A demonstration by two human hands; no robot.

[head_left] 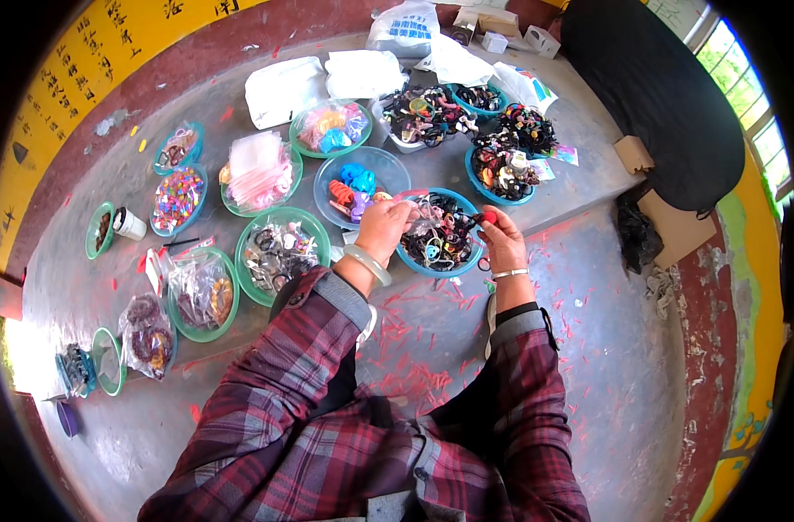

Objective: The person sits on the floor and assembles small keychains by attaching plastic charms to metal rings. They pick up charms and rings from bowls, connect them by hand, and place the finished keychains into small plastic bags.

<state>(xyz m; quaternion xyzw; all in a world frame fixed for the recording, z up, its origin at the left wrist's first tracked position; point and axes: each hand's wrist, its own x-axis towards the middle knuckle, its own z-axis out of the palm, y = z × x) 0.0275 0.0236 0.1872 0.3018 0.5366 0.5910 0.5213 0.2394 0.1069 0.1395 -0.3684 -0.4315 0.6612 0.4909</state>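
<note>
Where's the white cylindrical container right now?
Head view, far left side: the white cylindrical container stands between the small green bowl on its left and the blue bowl of multicoloured pieces on its right.

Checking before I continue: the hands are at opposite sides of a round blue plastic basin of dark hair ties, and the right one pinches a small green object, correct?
Not quite: the head view shows the right hand pinching a small red object, not a green one. The left hand is indeed across the blue basin.
</note>
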